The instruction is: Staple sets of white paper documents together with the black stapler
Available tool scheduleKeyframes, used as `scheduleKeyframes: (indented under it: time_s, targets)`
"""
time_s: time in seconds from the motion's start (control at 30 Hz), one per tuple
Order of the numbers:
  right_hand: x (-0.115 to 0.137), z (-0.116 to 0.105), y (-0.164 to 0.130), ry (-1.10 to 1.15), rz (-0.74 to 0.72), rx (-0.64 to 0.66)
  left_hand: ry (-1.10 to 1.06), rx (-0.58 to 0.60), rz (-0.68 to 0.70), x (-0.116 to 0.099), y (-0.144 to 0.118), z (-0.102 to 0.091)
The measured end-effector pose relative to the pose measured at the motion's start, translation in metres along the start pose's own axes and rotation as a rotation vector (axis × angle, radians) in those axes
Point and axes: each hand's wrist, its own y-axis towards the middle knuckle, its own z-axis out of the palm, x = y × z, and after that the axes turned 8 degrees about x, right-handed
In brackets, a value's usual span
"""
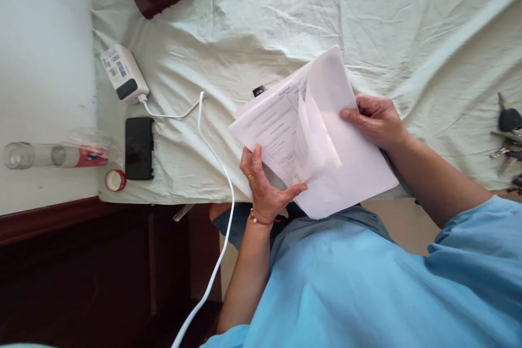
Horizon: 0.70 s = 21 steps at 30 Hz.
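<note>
Fingers of your right hand, in the head view, pinch the right edge of the thin, white, partly printed paper sheets; your left hand spreads open at their lower left edge, by the near rim of the pale-green, cloth-covered tabletop; pinch lightly, easing the curled sheet flat without creasing it.

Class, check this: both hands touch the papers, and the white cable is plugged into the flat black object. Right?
Not quite: the head view shows the white cable plugged into the white block instead. The left hand and right hand do touch the papers.
</note>
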Motion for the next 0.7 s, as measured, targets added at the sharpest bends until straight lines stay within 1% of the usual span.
scheduleKeyframes:
  time_s: [0.1,0.27,0.47,0.53,0.6,0.7]
  targets:
    - [0.0006,0.0004,-0.0001,-0.001,0.002,-0.005,-0.016,-0.006,0.039,0.0,0.0005,-0.0002]
    - [0.0007,0.0001,0.0001,-0.001,-0.013,0.01,0.007,-0.003,0.051,0.0008,-0.0005,0.0006]
    - [0.0007,0.0004,-0.0002,0.009,-0.016,-0.008,0.048,0.024,-0.028,0.0008,-0.0043,0.0012]
    - [0.0006,0.0004,-0.0002,0.018,-0.012,-0.007,0.014,0.0,-0.042,0.0009,-0.0045,0.0012]
    - [0.0003,0.0002,-0.0002,0.031,-0.006,0.004,-0.079,-0.046,-0.081,-0.0001,-0.003,0.0015]
    - [-0.0002,-0.0002,-0.0006,0.064,-0.005,0.011,-0.242,-0.149,-0.206,-0.0037,0.0024,0.0023]
